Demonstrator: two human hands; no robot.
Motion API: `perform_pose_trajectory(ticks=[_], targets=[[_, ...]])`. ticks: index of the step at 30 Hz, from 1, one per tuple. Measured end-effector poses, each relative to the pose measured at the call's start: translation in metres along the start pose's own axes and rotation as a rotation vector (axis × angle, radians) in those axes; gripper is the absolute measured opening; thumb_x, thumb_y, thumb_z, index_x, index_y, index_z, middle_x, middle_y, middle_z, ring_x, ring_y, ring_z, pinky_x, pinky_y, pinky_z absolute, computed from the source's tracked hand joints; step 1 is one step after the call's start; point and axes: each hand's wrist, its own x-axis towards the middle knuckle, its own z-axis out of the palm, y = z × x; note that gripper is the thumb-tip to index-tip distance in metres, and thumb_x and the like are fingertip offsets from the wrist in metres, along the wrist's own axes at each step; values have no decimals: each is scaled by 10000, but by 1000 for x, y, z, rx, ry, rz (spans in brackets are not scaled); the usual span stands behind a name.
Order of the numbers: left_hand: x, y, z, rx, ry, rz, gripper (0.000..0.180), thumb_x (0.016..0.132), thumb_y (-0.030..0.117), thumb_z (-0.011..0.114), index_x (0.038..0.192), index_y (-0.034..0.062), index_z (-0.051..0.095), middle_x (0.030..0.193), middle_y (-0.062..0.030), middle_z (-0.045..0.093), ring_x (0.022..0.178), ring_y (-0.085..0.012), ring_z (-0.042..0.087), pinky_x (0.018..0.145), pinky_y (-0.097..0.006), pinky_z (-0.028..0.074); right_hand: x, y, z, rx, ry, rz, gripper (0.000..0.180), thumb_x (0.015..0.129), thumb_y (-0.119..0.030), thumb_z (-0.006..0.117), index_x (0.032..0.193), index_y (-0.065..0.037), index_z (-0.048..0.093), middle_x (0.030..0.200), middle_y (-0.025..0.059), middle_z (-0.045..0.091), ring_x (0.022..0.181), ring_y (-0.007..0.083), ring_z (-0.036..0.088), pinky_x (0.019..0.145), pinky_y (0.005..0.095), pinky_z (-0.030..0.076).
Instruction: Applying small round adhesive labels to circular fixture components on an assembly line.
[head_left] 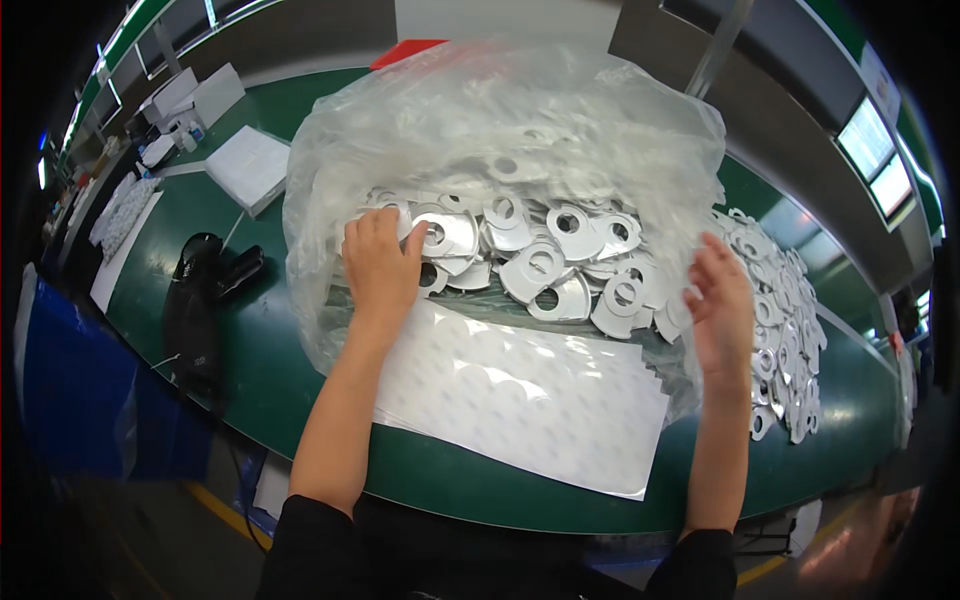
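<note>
A large clear plastic bag (400,130) lies spread on the table with many flat, silvery plates with round holes (533,268) heaped in its mouth. My left hand (382,262) rests at the left end of this heap, its fingers stretched over the plates and its thumb apart beside one. Whether a plate lies under the fingertips is hidden. At the bag's right edge my right hand (722,305) is raised, fingers loosely bent and apart, with nothing visible in it. Between my forearms lies a stack of glossy white sheets (530,405) with rows of round marks.
A second pile of silvery plates (785,320) sits right of my right hand on the green table (450,480). At left lie a black handheld device (195,310) and a white stack (248,168). A red object (405,52) shows behind the bag.
</note>
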Motion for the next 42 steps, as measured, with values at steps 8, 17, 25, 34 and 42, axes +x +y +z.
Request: perform_pose_trajectory(ticks=[8,17,25,34,42], targets=[[-1,2,-11,-22,-26,-34,274,763,118,628,1001,3,552,1030,-159,559,996,-350,480,863,-425,389,-72,50,65,-1130,-905,-346,182,783,-176,678,916,-58,643,835,82,605,790,249,583,675,328,477],[-7,43,-31,-587,-161,-45,380,747,48,599,1106,16,479,1083,-136,525,1000,-271,525,827,-350,455,-78,49,60,-1206,-955,-150,335,710,-129,715,989,-54,548,964,93,545,940,279,531,746,386,472],[-58,86,-6,-2142,-998,-907,307,915,269,362,1136,77,454,1254,-202,474,1086,-325,526,799,-410,495,-78,45,54,-1163,-1008,-100,273,677,-57,715,891,-31,548,977,115,539,964,294,519,765,395,485],[-74,84,15,-2101,-1089,-960,529,967,528,162,1093,97,443,1121,-187,550,932,-263,583,632,-321,453,-83,29,63,-1353,-919,-457,169,726,-94,680,815,-37,548,932,97,539,901,287,538,711,377,482],[-74,95,3,-1769,-1097,-912,619,960,551,157,1220,82,466,1097,-125,590,934,-209,575,681,-300,437,-52,-7,55,-632,-712,-284,73,819,-41,623,826,-18,555,857,59,533,752,159,528,633,263,446]])
